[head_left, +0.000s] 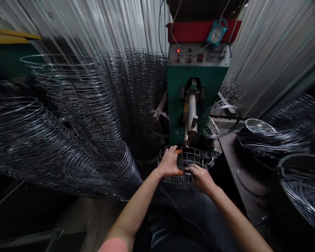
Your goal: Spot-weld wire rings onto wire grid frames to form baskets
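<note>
A round wire basket [185, 159] of welded steel rods sits in front of my lap, just below the foot of the welding machine. My left hand [168, 161] grips its left side, with an orange finger cover showing at the rim. My right hand [201, 177] holds the near right edge, and an orange fingertip shows there too. The basket's lower part is partly hidden behind my hands. Directly above it stands the green spot welding machine [178, 87], with its pale electrode arm [191, 119] close to the basket's far rim.
Tall stacks of wire rings [78, 105] fill the left side. To the right, a brown workbench [252, 189] carries coiled wire [273, 141], and a black tub [299, 161] holds more wire. Corrugated metal walls surround the machine, which has a clock [216, 32] on top.
</note>
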